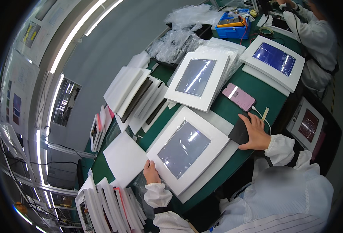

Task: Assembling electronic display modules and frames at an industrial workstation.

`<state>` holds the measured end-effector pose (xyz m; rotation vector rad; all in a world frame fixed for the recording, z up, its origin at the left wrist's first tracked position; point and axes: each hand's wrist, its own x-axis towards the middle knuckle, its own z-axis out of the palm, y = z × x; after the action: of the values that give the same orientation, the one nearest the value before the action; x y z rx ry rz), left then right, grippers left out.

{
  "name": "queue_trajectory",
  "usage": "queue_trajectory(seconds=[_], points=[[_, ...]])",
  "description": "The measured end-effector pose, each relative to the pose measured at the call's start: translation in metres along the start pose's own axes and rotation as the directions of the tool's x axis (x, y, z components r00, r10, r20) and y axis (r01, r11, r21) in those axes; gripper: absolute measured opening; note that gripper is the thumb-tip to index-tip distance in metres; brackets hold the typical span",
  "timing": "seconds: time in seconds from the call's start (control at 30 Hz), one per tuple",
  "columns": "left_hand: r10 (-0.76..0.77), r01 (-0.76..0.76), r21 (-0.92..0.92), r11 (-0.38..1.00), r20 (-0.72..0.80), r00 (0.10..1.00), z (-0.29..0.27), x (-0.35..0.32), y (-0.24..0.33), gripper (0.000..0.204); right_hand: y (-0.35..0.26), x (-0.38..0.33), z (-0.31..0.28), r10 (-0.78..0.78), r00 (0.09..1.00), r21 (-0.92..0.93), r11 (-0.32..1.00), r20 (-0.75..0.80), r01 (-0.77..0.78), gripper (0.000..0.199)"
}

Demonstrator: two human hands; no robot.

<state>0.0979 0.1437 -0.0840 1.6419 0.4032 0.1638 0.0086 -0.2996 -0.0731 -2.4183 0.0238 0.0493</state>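
Observation:
In front of me a white-bordered display panel (185, 149) with a grey, glossy screen lies on white foam sheets. My left hand (151, 172) is closed at its left edge, fingertips on the border. My right hand (256, 133) grips a flat black piece (239, 131) between thumb and fingers, beside the panel's right corner. What the black piece is, I cannot tell. A pink phone (239, 96) with a white cable (265, 119) plugged in lies just beyond that hand.
Another white-framed panel (198, 79) rests on a stack behind; a blue-screened panel (274, 58) lies far right. White boards (134, 93) stand on edge at left, more (109, 206) at lower left. Plastic wrap (171, 44) and a blue bin (233, 29) sit behind. Another person (315, 39) works far right.

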Motion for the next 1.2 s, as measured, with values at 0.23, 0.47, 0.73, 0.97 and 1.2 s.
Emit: queue_trajectory(seconds=[0.23,0.47,0.73,0.97,1.2], points=[[0.192,-0.302,0.479,0.824,0.266,0.945,-0.008,-0.117,0.031,0.080,-0.010,0.003,-0.008,-0.196,0.978,-0.157,0.966,0.073,0.206,0.112],[0.197,-0.418,0.749,0.514,0.371,0.907,0.001,-0.168,-0.012,0.104,-0.015,0.026,0.007,-0.259,0.948,-0.176,0.940,0.184,0.291,0.109],[0.212,-0.416,0.735,0.535,0.360,0.909,-0.008,-0.168,-0.012,0.101,-0.023,0.018,0.013,-0.267,0.947,-0.186,0.936,0.180,0.299,0.110],[0.273,-0.383,0.723,0.575,0.272,0.923,-0.008,-0.180,-0.003,0.093,-0.021,0.014,0.016,-0.261,0.959,-0.201,0.939,0.108,0.278,0.109],[0.394,-0.015,0.867,0.498,-0.211,0.894,-0.054,-0.189,-0.040,0.045,-0.004,0.008,0.005,-0.304,0.950,-0.103,0.950,-0.076,0.296,0.099]])
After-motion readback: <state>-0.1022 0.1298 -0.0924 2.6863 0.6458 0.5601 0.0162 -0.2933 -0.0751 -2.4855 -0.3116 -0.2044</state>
